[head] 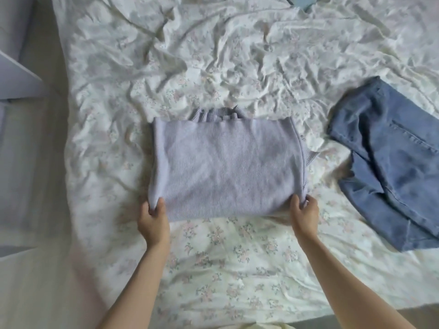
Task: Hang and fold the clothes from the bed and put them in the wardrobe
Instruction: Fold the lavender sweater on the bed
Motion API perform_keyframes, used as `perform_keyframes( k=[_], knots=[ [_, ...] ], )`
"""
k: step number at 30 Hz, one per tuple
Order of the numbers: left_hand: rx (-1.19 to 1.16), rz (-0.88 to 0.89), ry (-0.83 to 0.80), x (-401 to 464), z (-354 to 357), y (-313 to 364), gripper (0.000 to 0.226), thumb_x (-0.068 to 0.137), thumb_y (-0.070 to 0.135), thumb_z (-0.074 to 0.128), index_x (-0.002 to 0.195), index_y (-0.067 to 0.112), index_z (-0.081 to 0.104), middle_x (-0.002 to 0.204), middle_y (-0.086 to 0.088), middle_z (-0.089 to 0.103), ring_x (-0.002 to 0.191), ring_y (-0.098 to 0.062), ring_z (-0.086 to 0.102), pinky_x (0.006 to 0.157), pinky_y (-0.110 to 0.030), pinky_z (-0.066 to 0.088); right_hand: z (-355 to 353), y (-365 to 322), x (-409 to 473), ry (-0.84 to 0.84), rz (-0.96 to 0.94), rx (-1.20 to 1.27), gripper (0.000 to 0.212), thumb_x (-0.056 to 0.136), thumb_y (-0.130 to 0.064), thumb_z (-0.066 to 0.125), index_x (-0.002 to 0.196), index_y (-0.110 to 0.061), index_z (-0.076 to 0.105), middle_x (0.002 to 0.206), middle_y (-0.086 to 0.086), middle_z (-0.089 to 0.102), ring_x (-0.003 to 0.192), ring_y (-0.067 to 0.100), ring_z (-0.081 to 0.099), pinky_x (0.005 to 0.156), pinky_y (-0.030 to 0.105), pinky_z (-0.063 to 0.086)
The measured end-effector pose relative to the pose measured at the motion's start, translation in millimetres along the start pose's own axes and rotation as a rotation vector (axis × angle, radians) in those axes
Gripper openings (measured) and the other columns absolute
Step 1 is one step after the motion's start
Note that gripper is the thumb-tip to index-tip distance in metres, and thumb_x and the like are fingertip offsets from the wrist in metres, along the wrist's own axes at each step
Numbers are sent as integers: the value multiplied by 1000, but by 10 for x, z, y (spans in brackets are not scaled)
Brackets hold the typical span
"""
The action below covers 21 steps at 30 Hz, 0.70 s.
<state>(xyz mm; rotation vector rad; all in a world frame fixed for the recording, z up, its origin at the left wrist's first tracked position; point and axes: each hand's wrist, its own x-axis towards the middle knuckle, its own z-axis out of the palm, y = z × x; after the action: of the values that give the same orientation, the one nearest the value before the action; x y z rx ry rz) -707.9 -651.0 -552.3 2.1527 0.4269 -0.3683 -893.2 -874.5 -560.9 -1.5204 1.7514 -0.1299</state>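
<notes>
Lying folded in the middle of the bed [237, 74] is one lilac sweater [221, 162], ribbed hem showing at its far edge. Two hands hold its near corners: the left hand [153, 218] pinches the left corner, thumb on top and fingers curled under; the right hand [304, 213] pinches the right corner likewise. One pair of jeans [389, 162] lies crumpled to the right, apart from the sweater. One pale-blue cloth [303, 1] peeks in at the top edge. White furniture [16, 74] stands left of the bed.
</notes>
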Motion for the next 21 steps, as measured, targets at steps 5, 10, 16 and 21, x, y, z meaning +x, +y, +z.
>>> perform_keyframes(
  k=[5, 10, 16, 21],
  knots=[
    [-170, 9, -35, 161, -87, 89, 18, 97, 19, 47, 84, 6, 47, 80, -8, 45, 76, -18, 40, 62, -30, 36, -99, -106, 104, 21, 131, 92, 23, 83, -9, 54, 104, 2, 53, 87, 12, 57, 79, 29, 55, 82, 55, 50],
    [155, 37, 14, 172, 23, 162, 35, 96, 24, 44, 123, 2, 42, 118, -18, 51, 103, -33, 50, 89, -45, 38, -134, -22, 132, -74, 262, 257, 39, 85, -16, 58, 119, 1, 49, 94, 13, 57, 76, 22, 58, 78, 44, 55],
    [806, 767, -221, -147, 195, 205, 60, 92, 38, 48, 147, 28, 26, 156, -3, 15, 142, -29, 11, 111, -53, 4, -115, -220, 168, -139, 326, 403, 42, 84, -20, 62, 119, 0, 50, 103, 12, 55, 96, 26, 54, 83, 37, 49],
    [961, 680, -652, -131, 375, 133, 50, 96, 45, 34, 144, 33, 29, 158, 5, 6, 145, -20, -2, 116, -44, -3, -48, -665, -296, 70, -161, 287, 8, 81, -11, 54, 76, -11, 49, 64, -2, 46, 59, 15, 40, 48, 16, 32]
  ],
)
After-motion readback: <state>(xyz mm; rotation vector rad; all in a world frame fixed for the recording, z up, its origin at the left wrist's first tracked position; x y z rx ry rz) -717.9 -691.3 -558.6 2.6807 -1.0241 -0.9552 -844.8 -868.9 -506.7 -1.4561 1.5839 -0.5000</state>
